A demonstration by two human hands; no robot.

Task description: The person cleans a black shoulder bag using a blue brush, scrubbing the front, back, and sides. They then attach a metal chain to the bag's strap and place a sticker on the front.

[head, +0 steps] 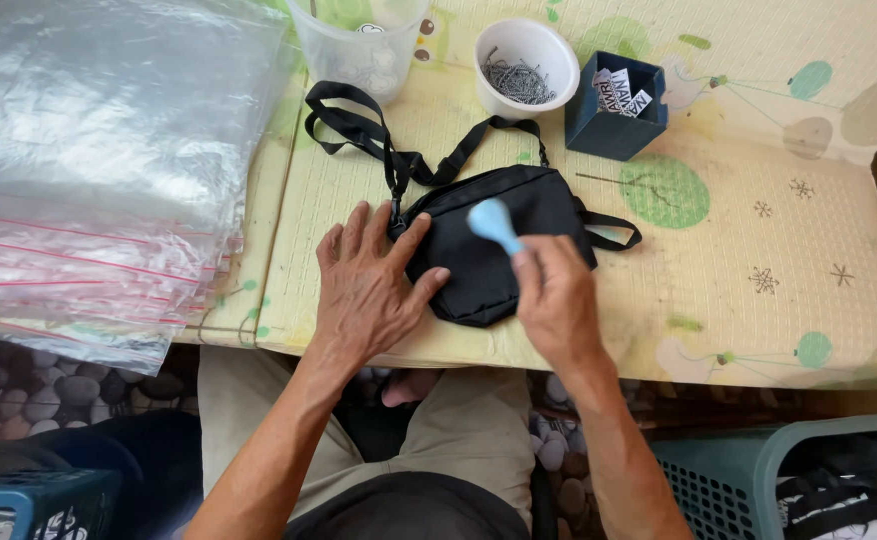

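A small black bag lies flat near the front edge of the counter, its strap trailing back. The left hand rests spread wide on its left end, likely pinning it steady. The right hand is closed around a light-blue tool poised over the bag.

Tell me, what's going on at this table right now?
A person sits at a padded yellow mat with a small black pouch bag in front of them. Their left hand lies flat on the bag's left end, pressing it down. Their right hand holds a light blue tool over the bag. A white bowl of metal pins, a dark blue box and clear zip bags sit nearby.
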